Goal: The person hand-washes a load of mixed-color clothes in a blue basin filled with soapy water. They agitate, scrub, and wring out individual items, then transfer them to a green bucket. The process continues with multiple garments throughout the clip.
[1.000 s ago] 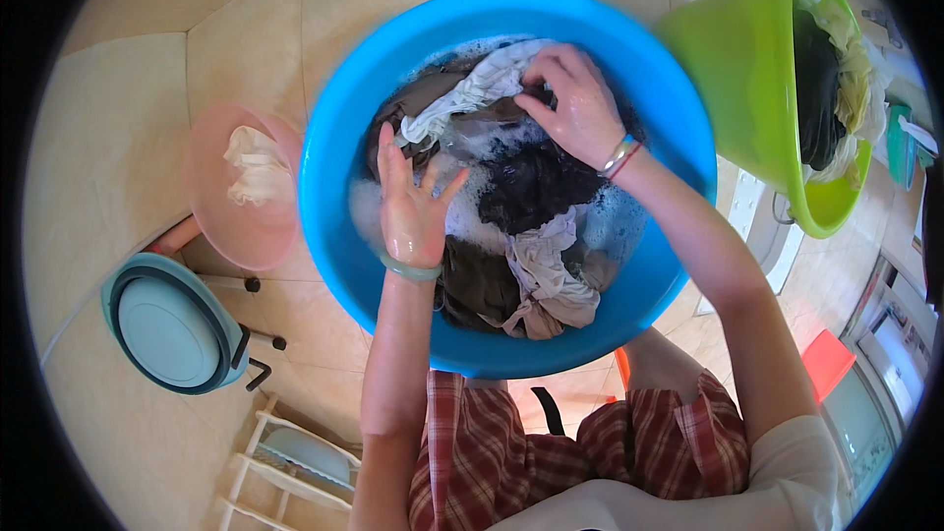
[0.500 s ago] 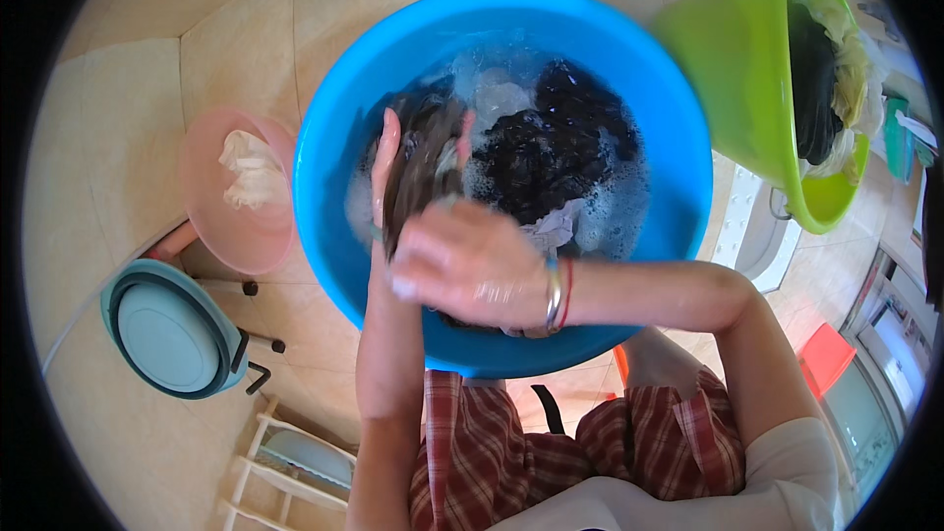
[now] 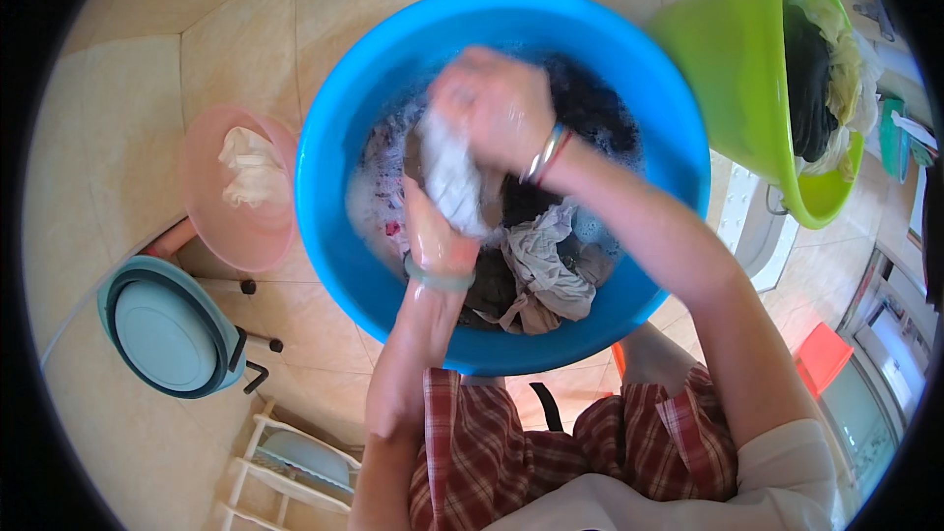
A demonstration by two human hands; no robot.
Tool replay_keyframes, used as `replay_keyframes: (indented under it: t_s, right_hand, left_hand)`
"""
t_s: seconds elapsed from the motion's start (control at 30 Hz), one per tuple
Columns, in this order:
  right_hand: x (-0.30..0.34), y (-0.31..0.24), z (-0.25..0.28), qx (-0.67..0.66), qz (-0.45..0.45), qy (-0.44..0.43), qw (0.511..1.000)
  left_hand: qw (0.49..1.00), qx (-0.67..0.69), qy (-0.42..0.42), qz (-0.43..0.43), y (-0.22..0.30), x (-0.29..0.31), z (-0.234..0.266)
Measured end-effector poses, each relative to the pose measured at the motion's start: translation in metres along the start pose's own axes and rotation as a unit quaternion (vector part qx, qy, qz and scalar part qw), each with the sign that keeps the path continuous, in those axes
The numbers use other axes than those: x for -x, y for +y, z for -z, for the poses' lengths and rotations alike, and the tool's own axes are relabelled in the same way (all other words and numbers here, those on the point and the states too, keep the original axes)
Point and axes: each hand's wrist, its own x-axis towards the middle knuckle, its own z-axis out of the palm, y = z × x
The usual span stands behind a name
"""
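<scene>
A large blue basin (image 3: pixel 678 138) of soapy water stands in front of me, with wet clothes in it. My right hand (image 3: pixel 501 110), slightly blurred, is closed on the upper end of a bunched white cloth (image 3: pixel 450 175). Below it, my left hand (image 3: pixel 440 234) grips the lower part of the same cloth, thumb pointing up along its side; its other fingers are mostly hidden. Dark clothes (image 3: pixel 595 108) soak at the basin's far right. A crumpled pale grey garment (image 3: pixel 551 270) lies near the basin's front, right of my left wrist.
A tilted green bucket (image 3: pixel 723 79) full of clothes stands at the right, beside a white washboard (image 3: pixel 752 226). At the left are a pink basin (image 3: pixel 211 202) holding a cream cloth, a folded teal basin (image 3: pixel 162 334) and a wooden rack (image 3: pixel 265 457). A red stool (image 3: pixel 824 358) is farther right.
My right hand has moved from near my left wrist to the far side of the cloth. My left hand has shifted right and nearer. White cloth now shows between them, where dark cloth was.
</scene>
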Motion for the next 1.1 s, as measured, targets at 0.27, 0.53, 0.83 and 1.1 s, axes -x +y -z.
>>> replay_keyframes:
  t_s: [0.27,0.53,0.83,1.1]
  right_hand:
    - [0.032,0.086,-0.008,0.109,-0.241,-0.109,0.958]
    - [0.027,0.056,-0.001,0.11,-0.16,-0.113,0.974]
    - [0.044,-0.074,0.087,-0.578,-0.143,-0.255,0.762]
    - [0.048,-0.013,0.058,-0.617,-0.341,-0.084,0.704]
  left_hand:
    - [0.966,-0.254,0.029,-0.047,0.056,-0.006,0.024]
    - [0.972,-0.228,0.043,-0.018,0.038,0.021,0.011]
    - [0.988,-0.023,-0.05,0.143,0.048,0.01,0.026]
    - [0.987,-0.101,-0.068,0.108,0.023,0.053,-0.022]
